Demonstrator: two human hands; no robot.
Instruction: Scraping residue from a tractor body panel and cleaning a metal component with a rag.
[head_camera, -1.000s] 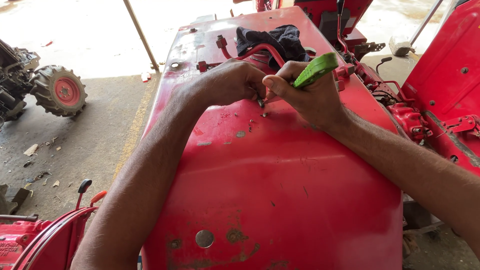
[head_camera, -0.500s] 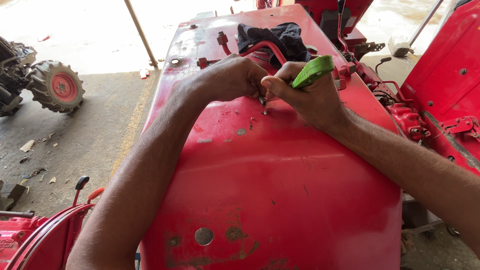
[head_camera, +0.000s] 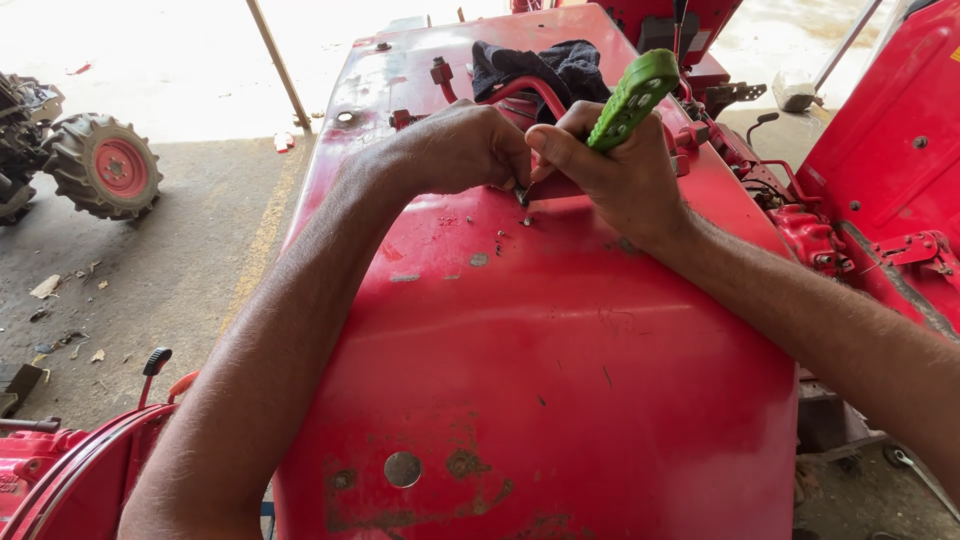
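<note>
The right hand (head_camera: 625, 170) is gripping a green-handled screwdriver (head_camera: 632, 98), fingers clamped around the handle, its tip meeting a small screw (head_camera: 522, 196) on the red panel (head_camera: 560, 380). The left hand (head_camera: 465, 148) is curling shut just beside that screw, touching the panel. A black cloth (head_camera: 540, 62) is lying beyond both hands; the panel's near half is lying open

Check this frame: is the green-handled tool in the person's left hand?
No, the right hand grips the green-handled tool, while the left hand rests on the red panel.
</note>
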